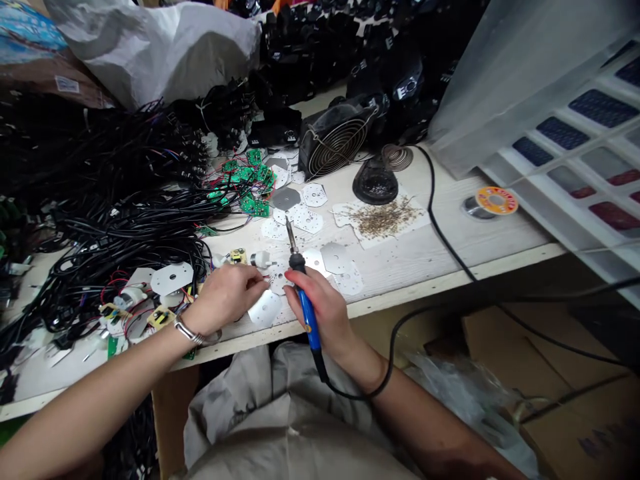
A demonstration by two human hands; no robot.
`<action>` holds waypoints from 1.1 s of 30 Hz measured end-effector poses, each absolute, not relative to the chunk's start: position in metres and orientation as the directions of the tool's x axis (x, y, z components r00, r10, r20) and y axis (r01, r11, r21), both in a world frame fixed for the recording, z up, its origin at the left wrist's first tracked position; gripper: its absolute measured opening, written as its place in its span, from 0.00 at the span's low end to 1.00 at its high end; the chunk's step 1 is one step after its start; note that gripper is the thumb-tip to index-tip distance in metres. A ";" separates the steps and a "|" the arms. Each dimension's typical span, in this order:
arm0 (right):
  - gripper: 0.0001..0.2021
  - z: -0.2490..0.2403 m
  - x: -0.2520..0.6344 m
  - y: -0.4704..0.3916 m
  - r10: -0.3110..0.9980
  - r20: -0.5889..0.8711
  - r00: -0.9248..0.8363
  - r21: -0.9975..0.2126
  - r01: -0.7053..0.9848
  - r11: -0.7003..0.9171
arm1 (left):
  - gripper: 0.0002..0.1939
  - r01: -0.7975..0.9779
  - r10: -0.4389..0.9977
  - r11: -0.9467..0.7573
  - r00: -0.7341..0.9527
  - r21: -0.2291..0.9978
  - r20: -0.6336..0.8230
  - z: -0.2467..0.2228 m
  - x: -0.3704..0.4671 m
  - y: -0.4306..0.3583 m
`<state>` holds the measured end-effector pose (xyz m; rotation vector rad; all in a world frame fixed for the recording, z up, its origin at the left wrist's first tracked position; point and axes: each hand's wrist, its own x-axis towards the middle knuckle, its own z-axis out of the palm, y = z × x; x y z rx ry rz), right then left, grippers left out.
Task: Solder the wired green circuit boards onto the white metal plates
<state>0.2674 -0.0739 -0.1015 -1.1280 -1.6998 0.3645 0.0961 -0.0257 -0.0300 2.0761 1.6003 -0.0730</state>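
Note:
A blue soldering iron rests in my right hand, its metal tip pointing up and away over the white plates. My left hand, with a metal bracelet at the wrist, is at the bench's front edge, fingers bent together; whatever they pinch is too small to make out. Just beyond its fingers lie a yellow circuit board and a small white motor-like part. Below the fingertips is a white plate. Several green circuit boards with red wires lie farther back.
Black cables are heaped at the left. A fan, an iron stand and solder scraps are at the back centre. The solder spool sits right. The iron's cord loops over the bench edge.

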 end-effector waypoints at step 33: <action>0.19 -0.105 0.268 -0.068 0.859 0.418 -0.295 -0.670 0.538 0.511 | 0.12 0.826 0.821 -0.548 0.500 -0.134 -0.276 -0.034 0.099 -0.034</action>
